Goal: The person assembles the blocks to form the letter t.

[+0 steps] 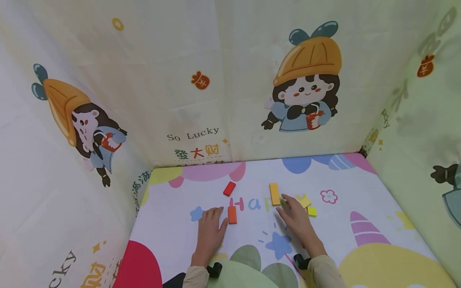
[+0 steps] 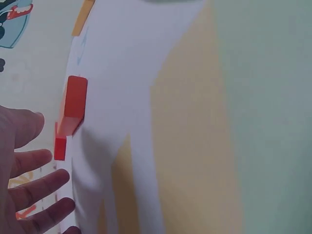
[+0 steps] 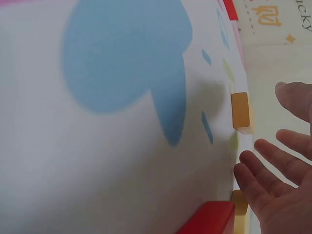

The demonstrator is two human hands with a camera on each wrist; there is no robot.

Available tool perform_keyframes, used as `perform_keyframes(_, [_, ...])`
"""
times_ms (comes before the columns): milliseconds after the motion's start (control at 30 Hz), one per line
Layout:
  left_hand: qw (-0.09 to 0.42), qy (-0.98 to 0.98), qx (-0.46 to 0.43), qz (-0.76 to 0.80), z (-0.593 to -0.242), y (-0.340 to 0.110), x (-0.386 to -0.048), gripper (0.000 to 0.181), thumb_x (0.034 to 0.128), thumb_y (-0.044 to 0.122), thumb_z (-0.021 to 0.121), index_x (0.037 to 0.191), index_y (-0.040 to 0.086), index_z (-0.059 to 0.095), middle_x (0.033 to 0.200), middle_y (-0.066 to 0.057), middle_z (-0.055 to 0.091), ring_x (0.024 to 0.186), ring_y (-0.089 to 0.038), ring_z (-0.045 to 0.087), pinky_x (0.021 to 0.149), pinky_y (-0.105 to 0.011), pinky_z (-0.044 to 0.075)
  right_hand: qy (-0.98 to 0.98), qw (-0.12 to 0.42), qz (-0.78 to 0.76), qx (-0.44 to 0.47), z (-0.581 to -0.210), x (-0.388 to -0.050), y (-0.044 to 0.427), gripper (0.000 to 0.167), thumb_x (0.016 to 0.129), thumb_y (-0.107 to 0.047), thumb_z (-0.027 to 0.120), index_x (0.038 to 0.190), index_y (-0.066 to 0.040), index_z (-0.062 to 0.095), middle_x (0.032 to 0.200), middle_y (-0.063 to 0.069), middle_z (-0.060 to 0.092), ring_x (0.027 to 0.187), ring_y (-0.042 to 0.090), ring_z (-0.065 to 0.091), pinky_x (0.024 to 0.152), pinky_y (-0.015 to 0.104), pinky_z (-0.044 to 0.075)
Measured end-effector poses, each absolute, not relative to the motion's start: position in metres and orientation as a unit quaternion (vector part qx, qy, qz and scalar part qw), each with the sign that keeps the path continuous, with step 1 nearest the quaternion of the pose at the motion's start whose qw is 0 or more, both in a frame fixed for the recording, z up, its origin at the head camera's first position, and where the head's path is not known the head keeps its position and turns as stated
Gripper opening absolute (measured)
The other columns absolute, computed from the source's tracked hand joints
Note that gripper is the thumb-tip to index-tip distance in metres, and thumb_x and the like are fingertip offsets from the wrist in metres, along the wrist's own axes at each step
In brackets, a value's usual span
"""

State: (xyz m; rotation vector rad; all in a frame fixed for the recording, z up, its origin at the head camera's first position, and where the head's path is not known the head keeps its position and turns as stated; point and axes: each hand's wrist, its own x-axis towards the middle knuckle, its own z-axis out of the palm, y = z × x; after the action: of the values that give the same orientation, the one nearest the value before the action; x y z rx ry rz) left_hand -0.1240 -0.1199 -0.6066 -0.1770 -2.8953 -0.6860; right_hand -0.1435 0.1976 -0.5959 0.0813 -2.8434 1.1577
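Note:
My left hand [image 1: 209,231] has its fingers extended just left of an orange-red block [image 1: 232,215]. In the left wrist view, that block [image 2: 75,100] shows its red end, with the thumb and fingers apart from it. Another red block [image 1: 229,189] lies tilted farther back. My right hand [image 1: 298,219] spreads its thumb and fingers beside a long yellow-orange block [image 1: 274,194], which appears apart from the thumb in the right wrist view. Two yellow blocks, a paler one [image 1: 305,201] and a brighter one [image 1: 311,211], lie just beyond the right hand's fingers.
Low in the right wrist view is a red block [image 3: 212,217], mostly hidden from the head camera by the right forearm. A printed cloth [image 1: 252,176] covers the table. Patterned curtains [image 1: 245,100] stand behind it and on both sides.

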Motion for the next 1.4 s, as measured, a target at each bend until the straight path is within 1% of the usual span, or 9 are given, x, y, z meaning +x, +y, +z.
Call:
perform_keyframes(233, [0.103,-0.962,-0.081,-0.239,-0.605,-0.109,-0.13,0.047,0.0963,0.029,0.074,0.139,0.013,0.064,0.131,-0.009,0.066,0.124,-0.033,0.057,0.094,-0.054,0.051,-0.921,0.049,0.386,0.026,-0.603,-0.149,0.194,0.06,0.098,-0.02,0.073,0.149,0.001,0.05,0.148,0.025,0.058,0.127,0.042,0.061,0.108,0.059,0.048])
perform_keyframes(400, [0.11,-0.961,-0.093,-0.235,-0.603,-0.101,-0.135,0.046,0.0969,0.027,0.073,0.139,0.012,0.064,0.13,-0.009,0.067,0.123,-0.033,0.057,0.093,-0.053,0.05,-0.92,0.06,0.388,0.023,-0.607,-0.153,0.191,0.061,0.096,-0.018,0.074,0.148,0.004,0.05,0.144,0.027,0.059,0.124,0.045,0.061,0.106,0.06,0.049])
perform_keyframes(533, [0.105,-0.958,-0.1,-0.247,-0.601,-0.093,-0.14,0.046,0.0971,0.028,0.073,0.139,0.011,0.065,0.132,-0.01,0.067,0.126,-0.033,0.057,0.096,-0.053,0.049,-0.92,0.061,0.387,0.016,-0.609,-0.156,0.187,0.062,0.096,-0.018,0.075,0.148,0.006,0.049,0.142,0.029,0.06,0.123,0.046,0.061,0.106,0.06,0.048])
perform_keyframes(700, [0.085,-0.955,-0.105,-0.264,-0.598,-0.083,-0.145,0.045,0.0976,0.029,0.072,0.139,0.014,0.064,0.138,-0.01,0.065,0.13,-0.033,0.055,0.102,-0.055,0.047,-0.923,0.052,0.382,-0.005,-0.61,-0.161,0.181,0.064,0.096,-0.021,0.074,0.148,0.007,0.048,0.139,0.028,0.062,0.126,0.045,0.058,0.109,0.059,0.046])
perform_keyframes(800, [0.082,-0.953,-0.121,-0.267,-0.597,-0.077,-0.149,0.044,0.0988,0.03,0.071,0.139,0.014,0.064,0.139,-0.01,0.066,0.131,-0.033,0.055,0.102,-0.055,0.047,-0.926,0.05,0.373,-0.014,-0.611,-0.162,0.178,0.064,0.096,-0.022,0.074,0.147,0.007,0.048,0.137,0.029,0.062,0.126,0.045,0.056,0.108,0.059,0.046])
perform_keyframes(967, [0.089,-0.948,-0.146,-0.267,-0.596,-0.069,-0.157,0.044,0.1009,0.032,0.068,0.141,0.014,0.063,0.139,-0.007,0.067,0.13,-0.031,0.057,0.102,-0.053,0.047,-0.93,0.067,0.361,-0.017,-0.614,-0.164,0.175,0.064,0.094,-0.022,0.077,0.143,0.008,0.051,0.132,0.03,0.061,0.122,0.046,0.055,0.105,0.058,0.045])
perform_keyframes(1100, [0.091,-0.947,-0.157,-0.264,-0.594,-0.064,-0.164,0.043,0.1007,0.031,0.068,0.14,0.014,0.063,0.137,-0.006,0.068,0.129,-0.03,0.059,0.103,-0.053,0.048,-0.932,0.057,0.356,-0.028,-0.615,-0.166,0.174,0.063,0.094,-0.025,0.076,0.144,0.006,0.051,0.131,0.027,0.06,0.12,0.043,0.054,0.105,0.057,0.046])
perform_keyframes(1300, [0.057,-0.951,-0.16,-0.257,-0.588,-0.052,-0.172,0.046,0.1019,0.032,0.066,0.144,0.017,0.061,0.141,-0.004,0.066,0.133,-0.027,0.058,0.107,-0.053,0.047,-0.935,0.039,0.349,-0.052,-0.615,-0.167,0.17,0.061,0.095,-0.027,0.073,0.143,0.004,0.051,0.13,0.026,0.059,0.119,0.042,0.053,0.104,0.057,0.047])
perform_keyframes(1400, [0.044,-0.954,-0.161,-0.249,-0.587,-0.046,-0.177,0.047,0.1024,0.034,0.065,0.146,0.018,0.059,0.143,-0.003,0.065,0.133,-0.026,0.058,0.107,-0.051,0.047,-0.935,0.021,0.348,-0.07,-0.613,-0.167,0.168,0.063,0.096,-0.029,0.072,0.146,0.002,0.049,0.135,0.025,0.057,0.123,0.041,0.052,0.107,0.057,0.047])
